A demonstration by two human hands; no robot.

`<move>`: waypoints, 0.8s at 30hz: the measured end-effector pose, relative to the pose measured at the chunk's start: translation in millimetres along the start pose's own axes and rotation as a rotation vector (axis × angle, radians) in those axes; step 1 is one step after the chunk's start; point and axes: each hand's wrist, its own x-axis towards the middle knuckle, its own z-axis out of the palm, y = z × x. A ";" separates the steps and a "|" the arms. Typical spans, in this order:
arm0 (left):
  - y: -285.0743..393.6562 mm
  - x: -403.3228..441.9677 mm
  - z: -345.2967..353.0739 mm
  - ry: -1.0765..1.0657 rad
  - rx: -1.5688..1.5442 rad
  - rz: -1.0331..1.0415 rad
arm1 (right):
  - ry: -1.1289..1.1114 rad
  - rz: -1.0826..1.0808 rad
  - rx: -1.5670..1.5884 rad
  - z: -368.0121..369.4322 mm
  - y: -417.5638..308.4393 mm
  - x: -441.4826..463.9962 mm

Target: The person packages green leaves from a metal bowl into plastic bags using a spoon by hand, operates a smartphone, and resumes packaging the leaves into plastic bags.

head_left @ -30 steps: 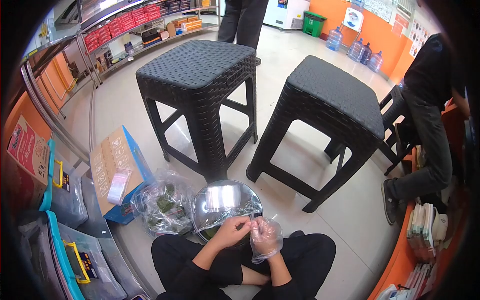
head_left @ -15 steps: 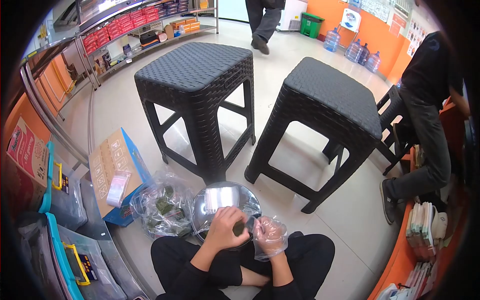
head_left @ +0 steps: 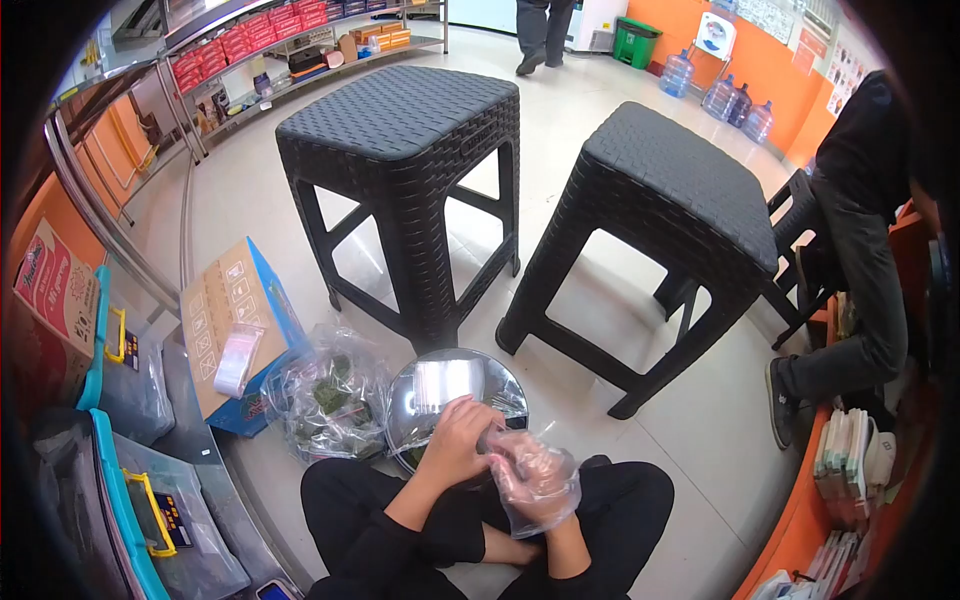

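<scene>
My left hand point(head_left: 462, 438) is bare, its fingers curled and meeting my right hand over the near edge of a shiny round metal basin point(head_left: 425, 385). A loose clear plastic glove point(head_left: 560, 505) covers my right hand point(head_left: 530, 470), whose fingers are bent toward the left fingertips. Whatever lies between the two hands is hidden by the fingers. Left of the basin, touching or nearly touching it, sits a clear plastic bag point(head_left: 290, 395) with dark green pieces point(head_left: 335, 395) inside. Some dark green also shows low in the basin, beside my left wrist.
Two black woven-pattern stools point(head_left: 400, 115) point(head_left: 680, 175) stand ahead. A cardboard box point(head_left: 225, 325) with a pack of clear bags point(head_left: 240, 358) on it is at left, near lidded bins point(head_left: 185, 510). A person point(head_left: 865, 250) is at right; another person point(head_left: 545, 35) walks far off.
My hands have drawn closer together, and the gap inside my left fingers is covered now. My right hand has turned inward. The far person has stepped further away.
</scene>
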 end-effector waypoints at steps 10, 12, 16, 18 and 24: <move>-33.6 -4.9 -19.0 0.020 0.292 -0.048 | -0.237 0.338 0.333 -8.1 9.1 -3.7; -32.8 -9.9 -30.3 0.080 0.349 -0.250 | -0.237 0.307 0.294 -15.5 14.4 -3.5; -1.5 -5.1 -38.9 0.034 0.235 -0.209 | -0.270 0.264 0.167 -17.9 14.1 -1.1; 16.5 1.6 -30.5 -0.042 0.054 -0.062 | -0.284 0.244 0.155 -12.1 13.8 -3.7; -10.7 -5.0 3.2 -0.041 -0.075 -0.086 | 0.030 0.303 0.397 18.5 54.6 -11.3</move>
